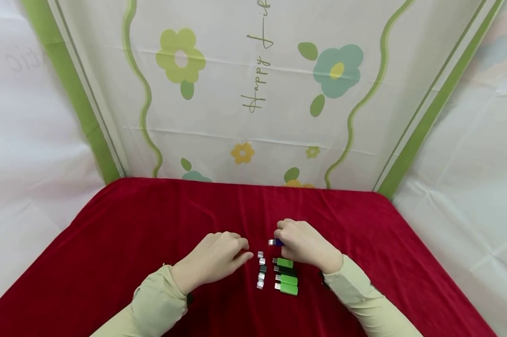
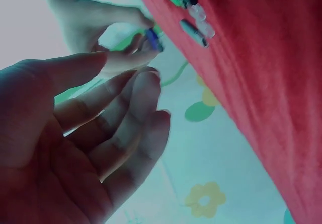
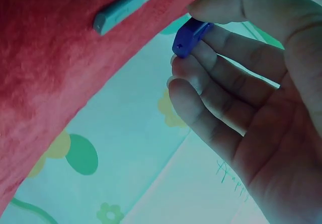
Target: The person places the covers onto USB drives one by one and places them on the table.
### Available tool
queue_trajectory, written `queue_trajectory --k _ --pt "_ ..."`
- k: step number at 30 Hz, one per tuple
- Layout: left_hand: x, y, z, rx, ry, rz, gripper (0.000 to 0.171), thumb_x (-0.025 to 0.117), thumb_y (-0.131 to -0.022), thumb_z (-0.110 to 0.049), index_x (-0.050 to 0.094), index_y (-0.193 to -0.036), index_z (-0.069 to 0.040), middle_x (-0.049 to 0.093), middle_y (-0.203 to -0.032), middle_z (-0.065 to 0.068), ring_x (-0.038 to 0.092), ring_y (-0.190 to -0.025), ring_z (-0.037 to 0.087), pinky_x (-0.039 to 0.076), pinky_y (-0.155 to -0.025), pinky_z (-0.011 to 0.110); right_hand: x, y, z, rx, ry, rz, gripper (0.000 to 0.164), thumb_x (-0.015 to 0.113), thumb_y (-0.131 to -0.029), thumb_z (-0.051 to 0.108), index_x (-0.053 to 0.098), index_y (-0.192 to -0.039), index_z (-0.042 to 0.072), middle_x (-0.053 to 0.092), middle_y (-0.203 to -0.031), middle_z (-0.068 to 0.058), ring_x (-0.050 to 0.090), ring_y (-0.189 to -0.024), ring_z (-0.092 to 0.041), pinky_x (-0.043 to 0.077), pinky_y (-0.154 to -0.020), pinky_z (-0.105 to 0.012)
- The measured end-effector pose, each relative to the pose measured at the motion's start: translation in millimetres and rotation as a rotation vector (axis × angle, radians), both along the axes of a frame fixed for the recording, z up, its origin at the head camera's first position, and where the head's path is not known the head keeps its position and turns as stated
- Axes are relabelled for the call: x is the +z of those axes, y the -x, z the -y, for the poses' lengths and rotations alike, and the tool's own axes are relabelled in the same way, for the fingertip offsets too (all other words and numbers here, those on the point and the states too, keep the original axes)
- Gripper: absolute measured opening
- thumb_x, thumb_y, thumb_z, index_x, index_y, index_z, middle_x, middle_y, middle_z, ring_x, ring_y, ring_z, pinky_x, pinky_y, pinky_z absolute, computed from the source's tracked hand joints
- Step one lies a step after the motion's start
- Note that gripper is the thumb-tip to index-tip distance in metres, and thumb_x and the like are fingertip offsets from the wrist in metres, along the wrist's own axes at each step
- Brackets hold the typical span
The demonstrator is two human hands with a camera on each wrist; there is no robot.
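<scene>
In the head view my right hand [image 1: 306,241] pinches a blue USB stick [image 1: 277,242] between thumb and fingers, its metal plug pointing left. The right wrist view shows the blue stick's body [image 3: 190,36] at the fingertips. My left hand [image 1: 217,255] hovers over the cloth with loosely bent fingers, thumb apart from them and nothing held. Between the hands runs a column of small silvery pieces [image 1: 261,276], one of them dark. Right of these lie green USB sticks [image 1: 287,289] and a black USB stick [image 1: 284,271], plugs facing left.
A red velvet cloth [image 1: 173,215] covers the table. Printed white fabric walls [image 1: 236,126] enclose its back and sides. Another stick [image 3: 123,10], teal-looking in the right wrist view, lies on the cloth near my right hand.
</scene>
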State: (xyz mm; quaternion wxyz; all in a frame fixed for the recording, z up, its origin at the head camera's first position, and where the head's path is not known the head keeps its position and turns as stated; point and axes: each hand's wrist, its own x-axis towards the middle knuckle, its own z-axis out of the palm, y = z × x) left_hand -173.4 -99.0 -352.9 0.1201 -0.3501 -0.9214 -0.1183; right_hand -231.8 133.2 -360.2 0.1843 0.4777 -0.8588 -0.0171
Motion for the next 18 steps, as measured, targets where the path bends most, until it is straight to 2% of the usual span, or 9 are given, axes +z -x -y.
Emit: queue_trajectory --k 3,6,12,18 --pt "0.6 1.0 -4 -0.008 0.009 0.022 0.017 0.059 -0.085 -0.032 0.067 -0.084 -0.017 0.058 -0.073 -0.009 0.049 -0.056 0.001 0.04 -0.046 0.017 5.9 2.6 -4 -0.009 0.016 -0.007 0.019 0.055 -0.058 0.002 0.046 -0.054 0.018 0.032 -0.06 0.007 0.032 -0.052 -0.008 0.03 -0.041 -0.019" --pt "-5.2 5.7 -6 -0.016 0.04 0.03 0.015 0.06 -0.084 -0.03 0.066 -0.083 -0.017 0.056 -0.072 -0.008 0.046 -0.054 0.001 0.039 -0.045 0.017 10.0 3.6 -5 -0.012 0.012 -0.002 0.016 0.058 -0.059 0.004 0.05 -0.057 0.017 0.034 -0.061 0.008 0.033 -0.054 -0.007 0.032 -0.042 -0.02" --pt "-19.2 25.9 -17 -0.03 0.128 0.018 0.011 0.065 -0.081 -0.026 0.064 -0.084 -0.016 0.05 -0.072 -0.007 0.043 -0.051 0.003 0.037 -0.044 0.018 16.4 1.8 -6 -0.027 0.001 0.026 0.015 0.059 -0.061 0.006 0.049 -0.059 0.016 0.035 -0.06 0.009 0.034 -0.051 -0.007 0.032 -0.043 -0.02" --pt "-23.9 41.8 -28 -0.049 0.188 -0.004 0.015 0.069 -0.078 -0.025 0.062 -0.086 -0.014 0.046 -0.073 -0.005 0.043 -0.054 0.006 0.038 -0.044 0.021 18.7 0.7 -10 -0.052 0.015 0.043 0.019 0.059 -0.063 0.006 0.045 -0.058 0.017 0.034 -0.057 0.009 0.033 -0.047 -0.006 0.031 -0.041 -0.019"
